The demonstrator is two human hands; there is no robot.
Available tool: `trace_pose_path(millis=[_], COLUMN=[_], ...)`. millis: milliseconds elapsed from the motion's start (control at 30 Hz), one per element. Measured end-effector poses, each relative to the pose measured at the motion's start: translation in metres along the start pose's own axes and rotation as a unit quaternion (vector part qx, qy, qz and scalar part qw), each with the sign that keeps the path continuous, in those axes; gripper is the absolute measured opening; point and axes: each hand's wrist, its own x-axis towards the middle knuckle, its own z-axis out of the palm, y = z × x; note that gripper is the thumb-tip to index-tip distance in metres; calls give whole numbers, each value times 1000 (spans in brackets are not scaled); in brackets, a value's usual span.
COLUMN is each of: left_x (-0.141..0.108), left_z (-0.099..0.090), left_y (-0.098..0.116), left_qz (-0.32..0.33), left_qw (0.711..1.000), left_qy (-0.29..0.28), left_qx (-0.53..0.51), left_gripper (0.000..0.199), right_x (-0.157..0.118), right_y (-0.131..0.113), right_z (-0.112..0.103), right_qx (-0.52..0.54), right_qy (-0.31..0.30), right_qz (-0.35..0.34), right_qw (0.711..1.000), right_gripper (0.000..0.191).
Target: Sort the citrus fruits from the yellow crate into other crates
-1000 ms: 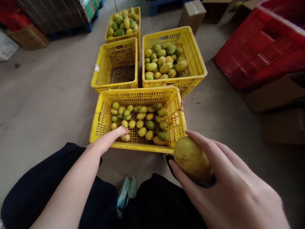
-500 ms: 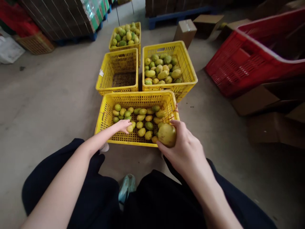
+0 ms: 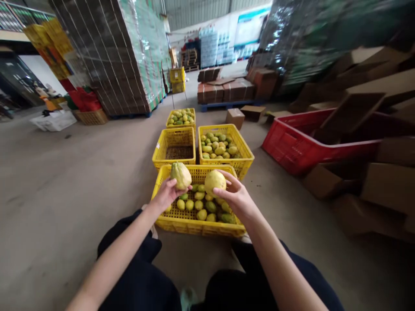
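A ribbed fruit (image 3: 182, 175) is filling the left hand (image 3: 166, 194), a rounder fruit (image 3: 214, 181) the right hand (image 3: 238, 198), each grip cupping its catch above the near crate (image 3: 197, 225)! Both are looking firm, fairly weighty, probably smooth and bruisable; broad middles are offering the safest hold. Below, loose fruits (image 3: 201, 214) are lying scattered.

there are one left hand (image 3: 167, 194) and one right hand (image 3: 236, 193), two held papayas (image 3: 215, 181), four grouped yellow plastic crates (image 3: 197, 226), three containing uncountably crowded loose papayas (image 3: 219, 150), and one red plastic crate (image 3: 283, 149).
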Motion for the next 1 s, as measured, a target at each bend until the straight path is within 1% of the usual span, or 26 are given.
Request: trace_pose_path(millis=[100,167,267,367,467,533,667,733,900,1000], left_x=[2,4,3,0,-1,1,2,1,-2,-3], left_z=[11,14,13,11,12,13,14,12,5,4], left_y=[-10,-11,-4,6,10,9,4,3,4,5], left_qz=[28,45,73,116,173,197,222,231,255,259], left_qw=[999,999,994,979,958,947,928,921,909,905], left_qy=[8,19,56,84,99,97,68,58,41,38], left_qx=[-31,-17,51,146,209,234,292,308,328,335], left_gripper=[59,65,69,69,67,65,61,61,59,58], right_x=[3,3,6,12,17,18,16,15,15,15], right_y=[4,9,16,24,30,34,39,40,44,45], right_z=[2,1,1,3,8,13,20,22,21,21], right_qx=[-7,-24,-57,-119,-191,-238,-342,-363,-359,-346], right_qy=[16,23,39,76,117,133,139,132,124,125], right_qz=[-31,-45,-81,-154,-235,-288,-379,-403,-414,-412], right_qw=[999,998,994,978,946,918,849,829,827,834], right_gripper=[62,62,63,63,59,55,53,54,55,53])
